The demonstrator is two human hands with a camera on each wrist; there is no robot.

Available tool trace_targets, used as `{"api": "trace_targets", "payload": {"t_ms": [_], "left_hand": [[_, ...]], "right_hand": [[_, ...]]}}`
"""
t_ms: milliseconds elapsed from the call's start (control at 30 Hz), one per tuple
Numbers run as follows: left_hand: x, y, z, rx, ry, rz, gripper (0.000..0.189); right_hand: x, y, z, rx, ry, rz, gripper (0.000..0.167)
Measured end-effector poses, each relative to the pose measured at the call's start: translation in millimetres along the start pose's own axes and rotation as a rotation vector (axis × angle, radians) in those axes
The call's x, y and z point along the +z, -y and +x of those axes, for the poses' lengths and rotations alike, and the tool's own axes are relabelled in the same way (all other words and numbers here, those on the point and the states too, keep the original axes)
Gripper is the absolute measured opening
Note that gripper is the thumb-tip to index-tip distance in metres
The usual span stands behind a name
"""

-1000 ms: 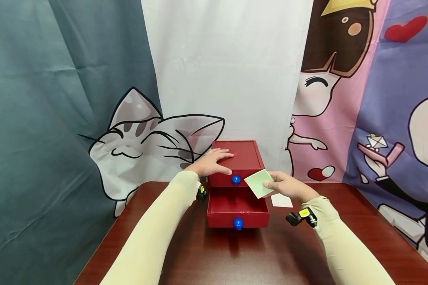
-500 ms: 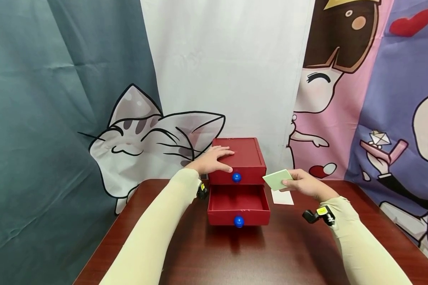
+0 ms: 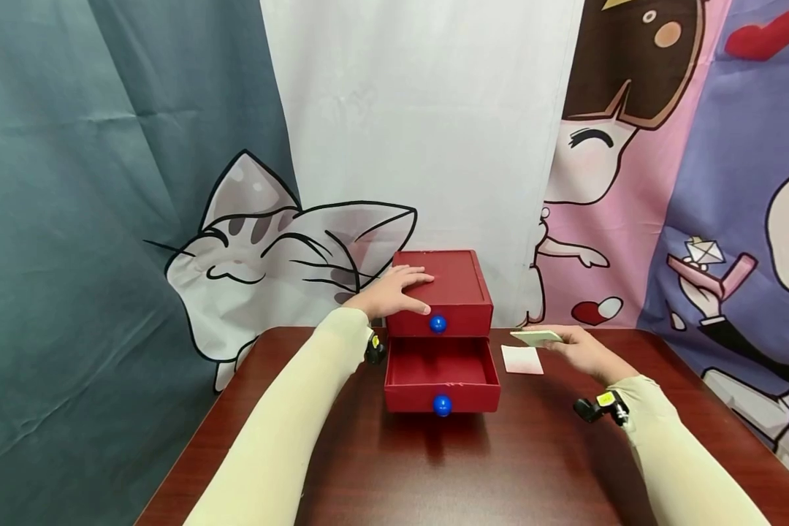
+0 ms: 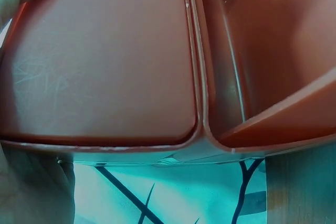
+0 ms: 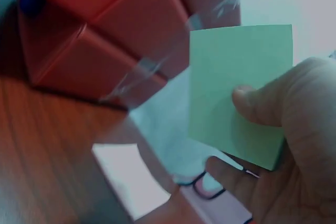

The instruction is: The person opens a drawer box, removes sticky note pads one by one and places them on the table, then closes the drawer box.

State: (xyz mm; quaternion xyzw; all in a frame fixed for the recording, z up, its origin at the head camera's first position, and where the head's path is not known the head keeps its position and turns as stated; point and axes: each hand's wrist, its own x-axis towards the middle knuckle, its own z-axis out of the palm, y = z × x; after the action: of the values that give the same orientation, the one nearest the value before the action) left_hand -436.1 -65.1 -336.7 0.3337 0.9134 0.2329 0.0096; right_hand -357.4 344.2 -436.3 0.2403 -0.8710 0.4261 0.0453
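A red cabinet (image 3: 447,281) with two drawers stands on the table. My left hand (image 3: 394,292) rests on its left top edge, fingers extended over the top. The lower drawer (image 3: 434,399) is pulled out, with a blue knob (image 3: 442,405) on its front. To the right of the cabinet, above the table, my right hand (image 3: 581,352) pinches a pale green sticky note pad (image 5: 231,82) between thumb and fingers. In the head view this pad lies nearly edge-on. A pinkish-white sticky note pad (image 3: 521,359) lies on the table below it.
The dark red-brown table (image 3: 447,475) reaches back to a hanging printed cloth (image 3: 434,146). The upper drawer is closed, with its own blue knob (image 3: 437,324). The pulled-out drawer juts toward me.
My right hand has carried the green sticky note pad from in front of the cabinet to the right, tilting it flatter. My left hand has stayed on the cabinet.
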Motion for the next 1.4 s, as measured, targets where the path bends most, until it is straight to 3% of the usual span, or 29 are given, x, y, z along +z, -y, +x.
{"api": "trace_targets", "payload": {"t_ms": [200, 467, 700, 933, 1200, 1400], "left_hand": [[-4.4, -1.7, 0.6, 0.005, -0.002, 0.003, 0.074], [-3.6, -3.1, 0.5, 0.005, 0.006, 0.002, 0.075], [2.2, -3.0, 0.2, 0.004, 0.008, -0.001, 0.074], [1.7, -2.1, 0.0, 0.005, 0.010, -0.004, 0.074], [-0.5, -1.0, -0.5, 0.002, 0.010, -0.007, 0.074], [-1.8, 0.7, -1.1, 0.008, 0.008, -0.010, 0.074]], "right_hand": [[3.4, -21.1, -10.2, -0.056, -0.108, -0.157, 0.041], [8.5, -42.9, -27.0, 0.012, -0.089, -0.330, 0.040], [14.2, -67.6, -51.7, 0.012, -0.140, -0.519, 0.053], [15.0, -78.9, -66.3, 0.064, -0.056, -0.578, 0.057], [11.0, -74.9, -61.6, 0.168, 0.056, -0.555, 0.051], [10.3, -72.7, -55.4, 0.169, 0.063, -0.594, 0.051]]}}
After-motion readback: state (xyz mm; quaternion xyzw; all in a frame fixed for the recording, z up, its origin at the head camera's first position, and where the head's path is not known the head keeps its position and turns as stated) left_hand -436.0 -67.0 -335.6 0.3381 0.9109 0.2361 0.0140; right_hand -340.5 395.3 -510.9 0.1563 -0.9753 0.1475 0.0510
